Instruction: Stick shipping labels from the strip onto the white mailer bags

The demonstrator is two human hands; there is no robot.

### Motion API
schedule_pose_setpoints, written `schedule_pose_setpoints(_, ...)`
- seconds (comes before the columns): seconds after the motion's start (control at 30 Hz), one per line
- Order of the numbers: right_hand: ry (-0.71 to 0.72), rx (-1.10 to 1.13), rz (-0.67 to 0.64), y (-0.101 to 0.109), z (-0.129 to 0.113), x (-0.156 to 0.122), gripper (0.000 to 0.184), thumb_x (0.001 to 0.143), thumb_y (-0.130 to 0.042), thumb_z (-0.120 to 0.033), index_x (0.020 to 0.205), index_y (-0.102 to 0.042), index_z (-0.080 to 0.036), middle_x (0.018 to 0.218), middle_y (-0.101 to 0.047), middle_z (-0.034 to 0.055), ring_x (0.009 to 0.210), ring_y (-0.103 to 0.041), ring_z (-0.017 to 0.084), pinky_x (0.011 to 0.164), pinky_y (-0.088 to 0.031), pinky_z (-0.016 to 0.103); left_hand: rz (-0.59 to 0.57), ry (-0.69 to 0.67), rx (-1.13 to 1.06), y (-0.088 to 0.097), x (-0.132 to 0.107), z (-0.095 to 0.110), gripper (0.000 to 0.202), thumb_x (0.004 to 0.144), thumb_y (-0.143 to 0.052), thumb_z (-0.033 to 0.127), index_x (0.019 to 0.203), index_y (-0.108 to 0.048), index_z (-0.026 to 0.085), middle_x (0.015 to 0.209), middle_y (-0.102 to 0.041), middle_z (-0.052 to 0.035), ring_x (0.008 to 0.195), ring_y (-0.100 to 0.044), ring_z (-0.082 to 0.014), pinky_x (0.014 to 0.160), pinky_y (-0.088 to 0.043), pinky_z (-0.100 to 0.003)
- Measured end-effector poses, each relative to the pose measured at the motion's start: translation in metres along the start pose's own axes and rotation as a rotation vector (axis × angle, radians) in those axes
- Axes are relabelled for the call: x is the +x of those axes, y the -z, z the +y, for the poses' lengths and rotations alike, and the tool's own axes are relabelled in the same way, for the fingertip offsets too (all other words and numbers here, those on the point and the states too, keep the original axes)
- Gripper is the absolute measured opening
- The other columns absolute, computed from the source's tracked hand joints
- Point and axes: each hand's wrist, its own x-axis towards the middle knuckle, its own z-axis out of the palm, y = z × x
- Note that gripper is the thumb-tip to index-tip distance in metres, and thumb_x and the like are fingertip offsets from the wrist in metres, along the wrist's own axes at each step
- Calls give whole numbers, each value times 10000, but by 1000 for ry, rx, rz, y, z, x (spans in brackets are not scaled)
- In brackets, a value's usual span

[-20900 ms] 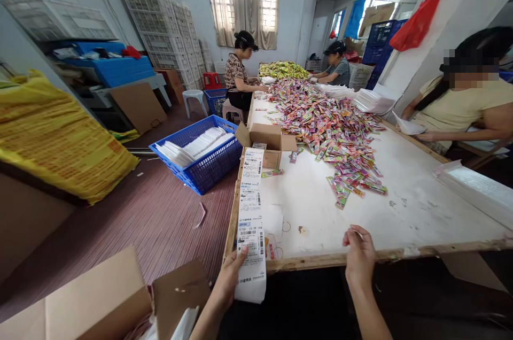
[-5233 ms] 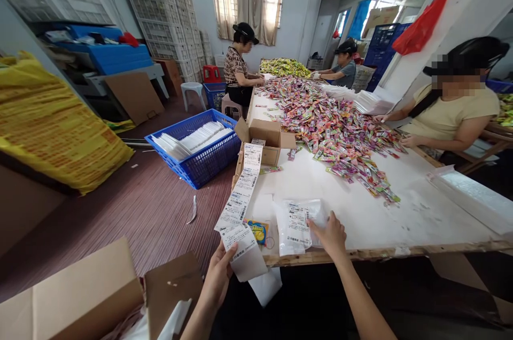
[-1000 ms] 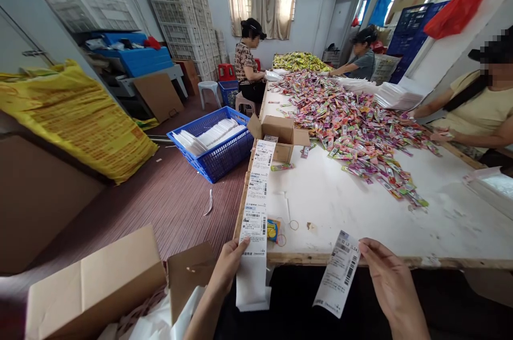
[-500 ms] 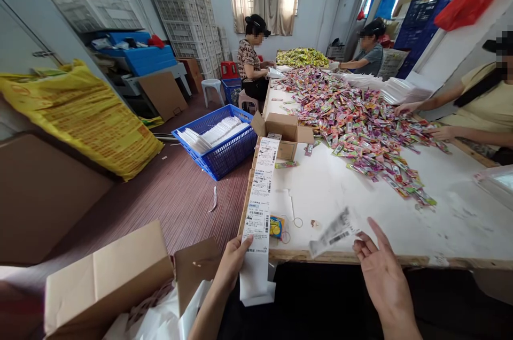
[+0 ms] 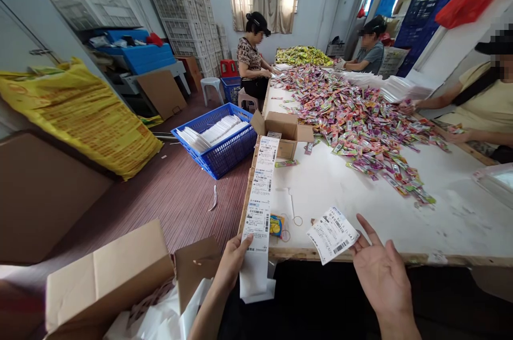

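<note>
My left hand (image 5: 232, 262) pinches the lower end of a long strip of printed barcode labels (image 5: 260, 195) that runs up the white table (image 5: 360, 190) to a small open cardboard box (image 5: 282, 131). A single peeled label (image 5: 332, 234) rests on the fingertips of my right hand (image 5: 379, 273), palm up with fingers spread, at the table's near edge. The blank backing of the strip hangs below my left thumb.
A heap of coloured sachets (image 5: 360, 121) covers the far table. Three people sit around it. A blue basket (image 5: 216, 142) of white bags stands on the floor, a cardboard box (image 5: 108, 276) at my lower left. A small yellow packet (image 5: 274, 225) and rubber bands lie near the strip.
My right hand turned palm up and opened; the single label swung from hanging below the table edge up onto my fingertips. The left hand and strip stayed put.
</note>
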Motion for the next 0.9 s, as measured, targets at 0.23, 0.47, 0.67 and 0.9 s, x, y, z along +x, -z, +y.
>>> schedule_pose_setpoints(0.23,-188,118,-105,-17,-2,-1,738,795,-375,-795,1286,-570,-279,1170,-626,122,1086,-568,341,946,-427,582,-27,-7,-1,3,2,-2,557,714,-773,479,1109,-696,93,987,-759,-157,931,-711,-318,793,-551,-357)
schedule_pose_setpoints(0.47,-261,156,-119,-25,4,5,788,784,-358,-831,1333,-544,-297,1080,-647,93,1067,-580,310,924,-465,525,-32,0,5,2,1,0,529,674,-808,390,1103,-691,102,955,-766,-139,935,-708,-325,805,-547,-359)
schedule_pose_setpoints(0.67,-172,89,-96,-19,14,8,673,812,-524,-712,1374,-503,-342,1056,-641,38,945,-609,224,957,-471,446,-25,8,33,0,0,3,568,693,-786,461,1115,-691,94,961,-764,-153,901,-717,-311,779,-552,-341)
schedule_pose_setpoints(0.9,-64,-84,-121,-7,32,15,282,770,-750,-466,952,-741,-250,1027,-677,59,1095,-572,261,1012,-414,428,-48,-29,32,3,1,-1,536,743,-749,482,1114,-693,100,963,-763,-155,894,-720,-297,794,-550,-344)
